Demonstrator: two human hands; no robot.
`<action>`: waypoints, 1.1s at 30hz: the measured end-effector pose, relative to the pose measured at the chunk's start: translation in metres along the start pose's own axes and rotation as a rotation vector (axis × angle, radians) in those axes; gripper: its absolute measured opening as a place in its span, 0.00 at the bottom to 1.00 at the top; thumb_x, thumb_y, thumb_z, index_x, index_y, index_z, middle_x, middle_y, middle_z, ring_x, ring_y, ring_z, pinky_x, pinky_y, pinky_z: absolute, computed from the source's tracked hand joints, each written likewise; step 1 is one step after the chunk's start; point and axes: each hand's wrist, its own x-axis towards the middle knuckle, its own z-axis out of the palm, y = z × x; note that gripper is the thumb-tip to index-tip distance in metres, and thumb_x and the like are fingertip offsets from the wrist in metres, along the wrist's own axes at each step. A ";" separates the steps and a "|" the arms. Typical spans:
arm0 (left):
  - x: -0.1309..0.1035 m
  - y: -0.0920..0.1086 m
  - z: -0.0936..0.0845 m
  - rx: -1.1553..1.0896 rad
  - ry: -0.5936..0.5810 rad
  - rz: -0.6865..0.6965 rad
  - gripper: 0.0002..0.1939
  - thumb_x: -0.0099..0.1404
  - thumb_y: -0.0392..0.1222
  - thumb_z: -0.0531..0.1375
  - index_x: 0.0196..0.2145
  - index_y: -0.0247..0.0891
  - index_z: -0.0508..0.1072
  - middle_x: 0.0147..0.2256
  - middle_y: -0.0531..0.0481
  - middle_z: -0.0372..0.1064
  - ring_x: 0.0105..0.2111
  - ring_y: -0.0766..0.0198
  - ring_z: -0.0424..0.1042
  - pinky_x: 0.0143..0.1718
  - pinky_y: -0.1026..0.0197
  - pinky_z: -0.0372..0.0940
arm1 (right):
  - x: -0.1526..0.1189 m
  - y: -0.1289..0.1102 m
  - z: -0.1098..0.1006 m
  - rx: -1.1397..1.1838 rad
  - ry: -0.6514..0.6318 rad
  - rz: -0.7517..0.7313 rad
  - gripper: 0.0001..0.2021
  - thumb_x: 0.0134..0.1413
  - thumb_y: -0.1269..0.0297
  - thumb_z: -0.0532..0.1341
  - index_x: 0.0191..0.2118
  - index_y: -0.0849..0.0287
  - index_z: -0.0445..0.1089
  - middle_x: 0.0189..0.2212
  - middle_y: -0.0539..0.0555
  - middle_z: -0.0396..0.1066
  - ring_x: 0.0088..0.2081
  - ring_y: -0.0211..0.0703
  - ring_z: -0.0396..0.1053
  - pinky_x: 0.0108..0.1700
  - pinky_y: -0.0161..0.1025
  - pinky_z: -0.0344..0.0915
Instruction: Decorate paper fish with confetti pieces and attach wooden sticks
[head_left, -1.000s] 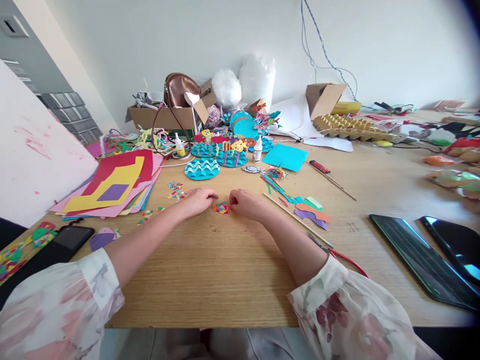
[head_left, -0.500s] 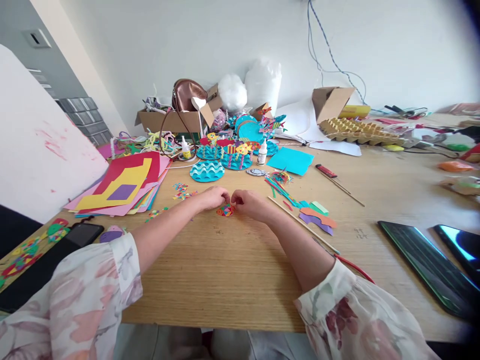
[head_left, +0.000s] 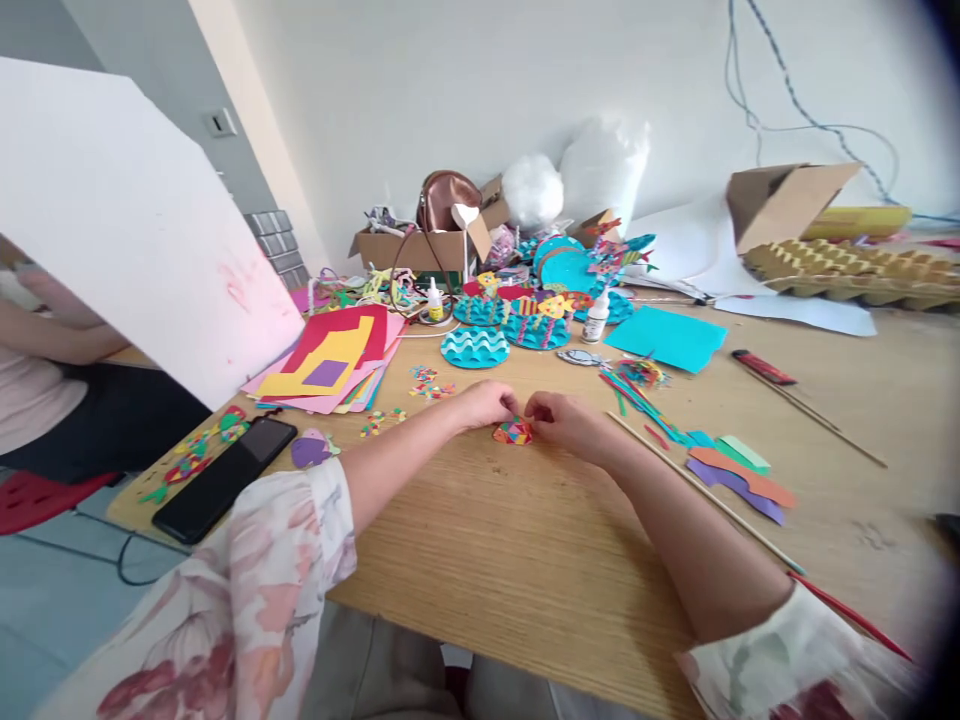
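A small paper fish (head_left: pixel 513 432), covered in red, orange, yellow and blue bits, lies on the wooden table in front of me. At its upper edge, the fingertips of my left hand (head_left: pixel 487 405) are pinched together; anything between them is too small to make out. My right hand (head_left: pixel 564 424) is closed at the fish's right end, thumb and finger on its edge, which hides that part. Tiny paper scraps (head_left: pixel 429 384) are scattered beyond my left forearm, and a purple paper fish (head_left: pixel 312 448) lies left of it.
Coloured paper sheets (head_left: pixel 330 350) and a black phone (head_left: pixel 225 480) are on the left. Blue wavy discs (head_left: pixel 475 347) and a glue bottle (head_left: pixel 596 318) stand behind my hands. A wooden stick (head_left: pixel 705 490) and paper strips (head_left: pixel 742 475) lie right. Another person's arm (head_left: pixel 60 325) shows far left.
The view has turned left, so everything sits further right and the other person has come into view. My hands stay at the paper fish with little visible change.
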 end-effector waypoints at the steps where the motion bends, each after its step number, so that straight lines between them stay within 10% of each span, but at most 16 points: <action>1: 0.001 -0.001 0.001 -0.008 0.015 -0.006 0.07 0.47 0.30 0.57 0.27 0.33 0.72 0.23 0.54 0.67 0.24 0.70 0.64 0.27 0.67 0.61 | 0.000 0.000 0.000 0.004 -0.007 0.001 0.06 0.43 0.73 0.55 0.30 0.60 0.68 0.25 0.51 0.68 0.26 0.36 0.63 0.26 0.31 0.53; 14: -0.030 -0.007 -0.022 -0.217 0.158 -0.107 0.05 0.51 0.26 0.54 0.24 0.32 0.68 0.20 0.56 0.62 0.20 0.74 0.62 0.22 0.71 0.61 | 0.003 0.018 0.000 0.388 -0.006 0.078 0.11 0.46 0.57 0.52 0.28 0.58 0.65 0.20 0.48 0.61 0.23 0.36 0.57 0.24 0.34 0.52; 19: -0.087 -0.016 -0.077 -0.263 0.242 -0.136 0.03 0.49 0.29 0.57 0.24 0.33 0.68 0.22 0.56 0.65 0.22 0.73 0.65 0.23 0.71 0.61 | 0.001 0.016 0.000 0.376 -0.030 0.081 0.10 0.43 0.57 0.54 0.27 0.58 0.64 0.19 0.48 0.61 0.22 0.35 0.56 0.23 0.34 0.51; 26: -0.186 -0.072 -0.177 -0.313 0.656 -0.348 0.08 0.43 0.33 0.63 0.24 0.34 0.68 0.20 0.57 0.64 0.20 0.72 0.64 0.23 0.70 0.59 | 0.005 0.020 0.003 0.359 -0.065 0.096 0.11 0.42 0.57 0.54 0.28 0.58 0.65 0.19 0.48 0.61 0.22 0.36 0.56 0.24 0.34 0.52; 33: -0.246 -0.129 -0.209 -0.375 0.979 -0.569 0.08 0.39 0.30 0.65 0.18 0.33 0.68 0.17 0.54 0.64 0.18 0.70 0.63 0.21 0.68 0.60 | 0.006 0.020 0.003 0.247 -0.043 0.060 0.12 0.43 0.55 0.54 0.27 0.58 0.67 0.24 0.52 0.68 0.27 0.40 0.62 0.28 0.36 0.57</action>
